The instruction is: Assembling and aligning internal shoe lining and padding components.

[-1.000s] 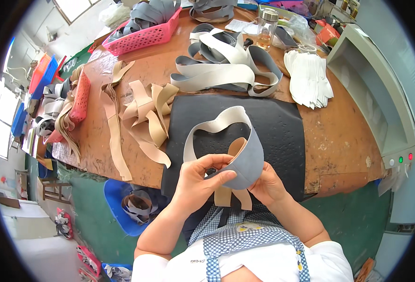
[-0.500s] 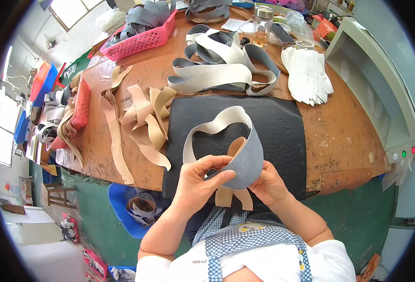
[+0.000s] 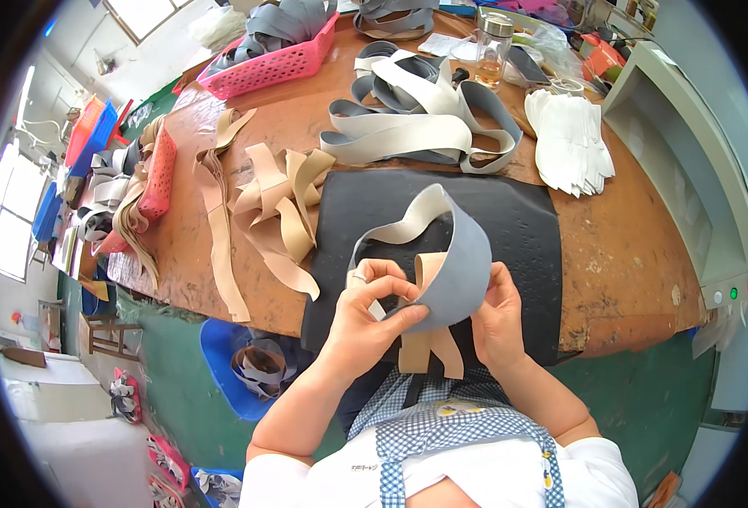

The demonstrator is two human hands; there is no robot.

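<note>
A wide band (image 3: 469,264), blue-grey outside and off-white inside, stands curved in a loop between my hands over a black mat (image 3: 522,220). My left hand (image 3: 369,317) is closed on its near left part, thumb in front and fingers inside the loop. At the band's lower right edge my right hand (image 3: 499,322) has its fingers pressed together; part of its grip is hidden behind the band. A tan strip (image 3: 431,351) shows inside the loop, and its tails hang below the band over the mat's near edge.
Tan strips (image 3: 276,195) lie left of the mat, with more grey-white bands (image 3: 399,135) behind it. White gloves (image 3: 567,140) and a glass jar (image 3: 494,51) sit at the far right. A pink basket (image 3: 268,72) stands far left; a blue tub (image 3: 221,364) is below the table.
My right hand has shifted up and outward along the band's right edge, and the band is turned with more of its grey outside showing. The whole view has moved slightly.
</note>
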